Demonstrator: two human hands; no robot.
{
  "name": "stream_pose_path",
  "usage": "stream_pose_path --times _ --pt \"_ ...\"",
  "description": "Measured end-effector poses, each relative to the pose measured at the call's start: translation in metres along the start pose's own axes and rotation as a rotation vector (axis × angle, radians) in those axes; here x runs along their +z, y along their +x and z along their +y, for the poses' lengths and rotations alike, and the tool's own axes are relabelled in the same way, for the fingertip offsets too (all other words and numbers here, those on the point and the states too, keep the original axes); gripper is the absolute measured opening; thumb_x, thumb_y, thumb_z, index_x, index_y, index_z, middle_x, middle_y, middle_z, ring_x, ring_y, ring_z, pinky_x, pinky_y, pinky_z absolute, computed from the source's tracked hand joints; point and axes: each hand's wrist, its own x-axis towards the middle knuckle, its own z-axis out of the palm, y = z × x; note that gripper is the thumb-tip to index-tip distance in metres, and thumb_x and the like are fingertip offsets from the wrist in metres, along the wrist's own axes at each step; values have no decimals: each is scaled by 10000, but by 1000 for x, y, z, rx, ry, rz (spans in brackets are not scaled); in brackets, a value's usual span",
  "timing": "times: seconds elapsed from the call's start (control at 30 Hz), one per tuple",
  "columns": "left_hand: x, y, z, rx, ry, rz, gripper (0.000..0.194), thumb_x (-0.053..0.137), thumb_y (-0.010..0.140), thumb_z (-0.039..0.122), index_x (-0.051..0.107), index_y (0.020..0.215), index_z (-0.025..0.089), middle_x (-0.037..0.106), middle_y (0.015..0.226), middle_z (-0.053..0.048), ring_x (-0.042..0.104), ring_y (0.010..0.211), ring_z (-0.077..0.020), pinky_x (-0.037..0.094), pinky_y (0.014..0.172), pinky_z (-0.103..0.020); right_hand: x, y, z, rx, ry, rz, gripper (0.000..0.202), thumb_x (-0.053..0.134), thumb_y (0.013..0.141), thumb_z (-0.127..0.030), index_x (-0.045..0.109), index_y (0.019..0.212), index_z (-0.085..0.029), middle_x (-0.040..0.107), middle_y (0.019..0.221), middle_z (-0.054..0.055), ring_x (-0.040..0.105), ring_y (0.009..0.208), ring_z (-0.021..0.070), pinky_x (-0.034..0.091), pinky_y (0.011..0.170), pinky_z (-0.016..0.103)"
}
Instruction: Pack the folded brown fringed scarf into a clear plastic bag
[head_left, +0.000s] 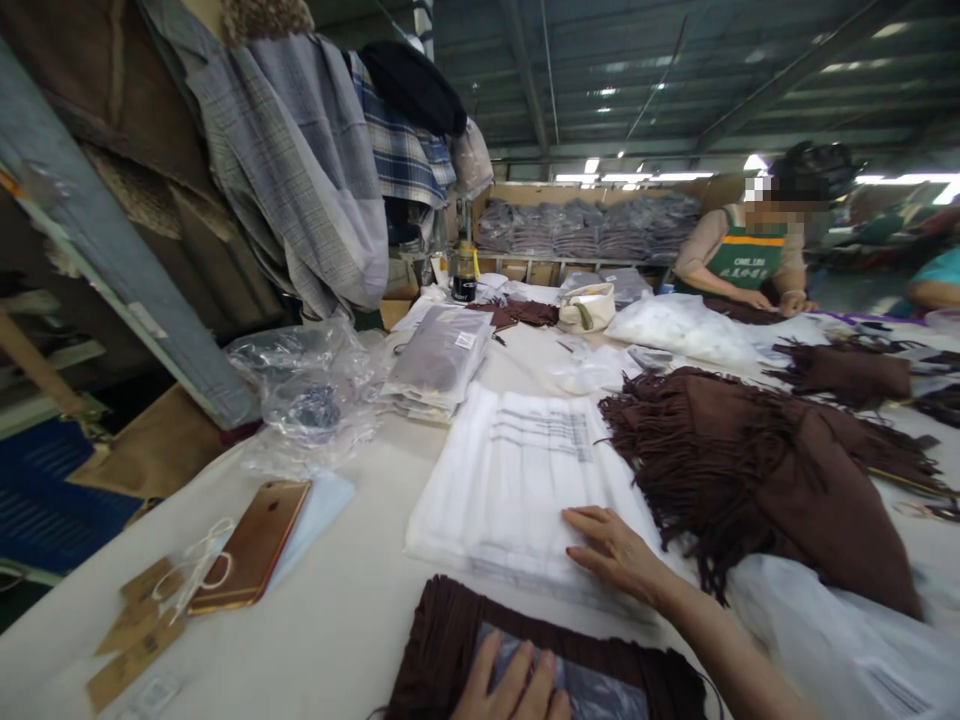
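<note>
Left hand (514, 690) flat, fingers spread, on folded brown garment (450, 640); right hand (615, 555) open, gripping nothing, pressing stacked clear bags (510, 480).

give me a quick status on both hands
Left hand flat on folded brown garment. Right hand open on stack of clear bags. Fringed brown pile beside it.
</note>
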Motion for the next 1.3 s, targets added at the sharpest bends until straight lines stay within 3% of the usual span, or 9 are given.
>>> stream_pose_path --times 0.1,0.23,0.3,0.47,0.63,0.8,0.97,1.13,1.3 --pt "-2 14 -9 80 -70 -159 114 503 877 200 565 783 217 643 788 23 554 699 -147 387 757 -342 2 1 2 29 43 37 448 504 788 -363 592 1200 -211 591 1229 88 534 1123 241 394 992 413" --pt "-5 37 -19 113 -242 -624 296 591 829 440 522 667 201 556 660 20 498 601 -134 313 551 -281 10 3 3 70 85 127 373 458 797 -303 658 1098 -209 640 1148 72 566 1062 224 425 950 379" --pt "-6 52 -22 73 -311 -823 361 580 805 535 553 673 200 572 701 7 519 655 -145 325 557 -272 16 6 3 85 98 189 345 430 825 -314 676 1044 -211 665 1082 65 583 1013 215 441 915 365" --pt "-5 76 -26 -29 -395 -1125 234 653 784 429 598 776 202 593 852 -9 549 780 -166 405 658 -279 26 7 3 113 117 350 318 370 889 -369 656 892 -228 678 877 43 606 847 196 482 770 341" --pt "-1 73 -25 -81 -439 -1083 210 694 756 357 570 793 192 573 857 -11 546 800 -174 446 682 -290 28 -12 -12 10 84 425 312 341 925 -378 603 846 -230 609 793 33 567 791 172 461 732 310" --pt "-7 63 -22 -123 -362 -816 307 722 714 296 543 920 154 584 898 -42 538 808 -213 482 686 -354 30 -38 -29 -108 8 376 271 368 930 -324 605 834 -235 569 753 23 535 724 153 439 647 275" --pt "-15 54 -24 -179 -218 -604 561 667 746 474 485 1152 132 544 1175 -145 491 1069 -307 450 867 -473 31 -49 -29 -152 -63 376 252 372 934 -277 617 914 -223 595 799 38 551 741 152 465 667 281" --pt "-6 70 -29 -197 -176 -596 51 517 847 198 541 873 161 563 1110 -113 506 1020 -271 436 842 -440 31 -49 -30 -176 -95 411 264 352 942 -275 605 910 -207 600 804 44 560 745 150 479 671 277" --pt "18 91 -42 -144 -41 -804 121 468 827 87 515 922 144 590 868 -61 540 805 -230 445 704 -380 28 -47 -30 -193 -139 426 240 366 938 -263 590 886 -193 598 782 41 561 730 146 471 659 264"
